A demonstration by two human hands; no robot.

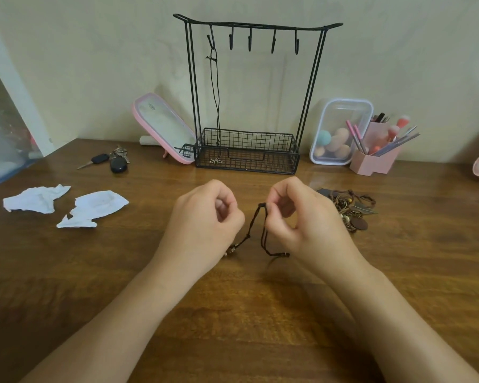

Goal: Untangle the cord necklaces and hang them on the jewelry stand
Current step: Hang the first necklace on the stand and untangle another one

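Note:
A black wire jewelry stand (260, 24) with a basket base stands at the back of the wooden table. A thin black cord necklace (216, 92) hangs from its leftmost hook, its pendant down in the basket. In front of the stand, my right hand (296, 222) pinches the top of a dark brown cord necklace (253, 225), whose strands hang to the table. One strand, with beads on it, runs under the edge of my left hand (205, 219), whose fingers are curled with nothing seen in them. A tangled pile of brown necklaces (349, 210) lies just right of my right hand.
Two crumpled white tissues (67, 205) lie at the left. Car keys (111, 160) and a pink mirror (163, 128) sit left of the stand. A clear box of sponges (340, 131) and a pink brush holder (374, 158) stand to its right.

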